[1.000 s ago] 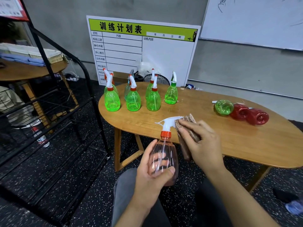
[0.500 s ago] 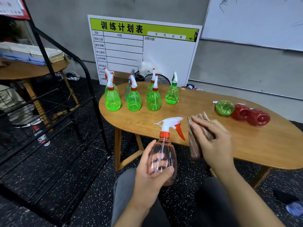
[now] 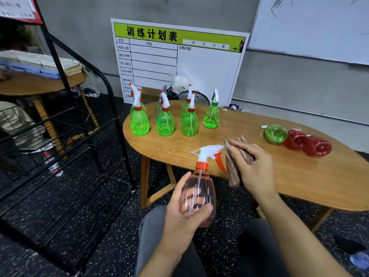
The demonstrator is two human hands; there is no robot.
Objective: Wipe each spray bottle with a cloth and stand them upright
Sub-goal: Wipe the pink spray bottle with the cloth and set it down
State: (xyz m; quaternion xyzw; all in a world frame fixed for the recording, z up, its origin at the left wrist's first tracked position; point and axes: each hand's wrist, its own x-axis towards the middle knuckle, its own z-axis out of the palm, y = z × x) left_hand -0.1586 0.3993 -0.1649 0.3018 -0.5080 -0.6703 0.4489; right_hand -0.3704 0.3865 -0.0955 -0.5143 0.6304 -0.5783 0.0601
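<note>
My left hand grips a clear pink spray bottle upright in front of the table edge, its white head and orange trigger pointing right. My right hand holds a folded brown cloth just right of the nozzle and trigger, touching or nearly touching them. Several green spray bottles stand upright at the far left of the wooden table. One green bottle and two red bottles lie on their sides at the right.
A black metal rack stands to the left. A printed schedule board leans on the wall behind the table, and a whiteboard hangs at the upper right. My knees show below the bottle.
My right hand with the cloth came off the spray head, drew away to the right, then moved back beside the nozzle and trigger. My left hand kept the bottle still.
</note>
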